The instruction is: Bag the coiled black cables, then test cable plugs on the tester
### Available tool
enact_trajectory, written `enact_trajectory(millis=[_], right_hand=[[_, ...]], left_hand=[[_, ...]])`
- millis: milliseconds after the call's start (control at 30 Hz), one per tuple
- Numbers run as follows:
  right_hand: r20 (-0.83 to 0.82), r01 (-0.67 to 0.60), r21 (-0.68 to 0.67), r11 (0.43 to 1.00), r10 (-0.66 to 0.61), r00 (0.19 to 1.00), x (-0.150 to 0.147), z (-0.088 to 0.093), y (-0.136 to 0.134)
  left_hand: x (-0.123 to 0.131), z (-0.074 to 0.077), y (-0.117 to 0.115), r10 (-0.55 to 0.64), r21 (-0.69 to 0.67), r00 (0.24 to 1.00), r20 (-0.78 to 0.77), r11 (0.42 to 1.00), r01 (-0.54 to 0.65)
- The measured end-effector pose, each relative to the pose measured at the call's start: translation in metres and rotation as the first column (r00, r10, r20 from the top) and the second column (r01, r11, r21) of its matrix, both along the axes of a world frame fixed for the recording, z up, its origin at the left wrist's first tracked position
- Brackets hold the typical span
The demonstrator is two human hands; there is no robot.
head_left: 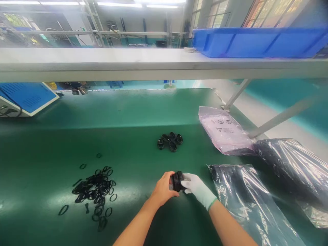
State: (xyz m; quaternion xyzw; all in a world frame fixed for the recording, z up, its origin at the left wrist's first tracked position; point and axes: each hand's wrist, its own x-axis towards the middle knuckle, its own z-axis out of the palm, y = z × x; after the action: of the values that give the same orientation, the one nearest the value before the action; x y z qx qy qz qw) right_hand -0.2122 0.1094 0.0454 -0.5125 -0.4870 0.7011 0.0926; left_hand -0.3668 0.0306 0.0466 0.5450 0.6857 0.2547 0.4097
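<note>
Between my two hands is a short stack of black rings (176, 181), its ribbed side showing. My bare left hand (164, 189) is closed round its left end, thumb below and fingers above. On the other end, my right hand (196, 187), in a white glove with a green cuff, grips with its fingertips. Just beyond my hands lies a small group of glossy black round parts (172, 141) on the green mat. A loose heap of thin black rings (96, 189) is spread to the left, with several single rings around it.
Clear plastic bags with dark contents (246, 191) (294, 167) lie on the right. Behind them is a pinkish printed bag (222, 131). A white shelf (128, 63) crosses above the bench, with a blue bin (258, 42) on it. A blue-topped box (28, 97) stands at the back left.
</note>
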Motion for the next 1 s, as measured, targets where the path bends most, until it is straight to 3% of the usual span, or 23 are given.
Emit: enact_trajectory(millis=[333, 500, 600, 700, 800, 900, 1000], right_hand=[[0.152, -0.132, 0.085, 0.988, 0.118, 0.981, -0.007, 0.004, 0.006], [0.295, -0.157, 0.197, 0.968, 0.094, 0.951, -0.017, -0.002, -0.003], [0.347, -0.18, 0.233, 0.956, 0.091, 0.933, -0.02, -0.006, -0.004], [0.386, -0.2, 0.264, 0.944, 0.086, 0.918, -0.02, -0.008, -0.004], [0.41, -0.209, 0.285, 0.935, 0.078, 0.909, -0.02, -0.007, -0.004], [0.415, -0.207, 0.29, 0.934, 0.072, 0.907, -0.019, -0.007, -0.005], [0.41, -0.2, 0.288, 0.937, 0.068, 0.91, -0.019, -0.008, -0.005]], left_hand=[[-0.004, -0.016, 0.007, 0.007, 0.019, 0.999, 0.05, 1.0, -0.008], [-0.011, -0.011, 0.008, -0.023, 0.034, 1.0, -0.014, 0.999, 0.024], [-0.035, -0.002, 0.038, 0.06, 0.075, 0.985, -0.164, 0.996, -0.048], [-0.063, 0.005, 0.089, 0.193, 0.14, 0.912, -0.361, 0.978, -0.152], [-0.078, 0.009, 0.124, 0.176, 0.127, 0.872, -0.456, 0.983, -0.133], [-0.077, 0.007, 0.109, 0.141, 0.088, 0.874, -0.464, 0.99, -0.112], [-0.059, 0.003, 0.051, 0.153, 0.035, 0.899, -0.411, 0.988, -0.152]])
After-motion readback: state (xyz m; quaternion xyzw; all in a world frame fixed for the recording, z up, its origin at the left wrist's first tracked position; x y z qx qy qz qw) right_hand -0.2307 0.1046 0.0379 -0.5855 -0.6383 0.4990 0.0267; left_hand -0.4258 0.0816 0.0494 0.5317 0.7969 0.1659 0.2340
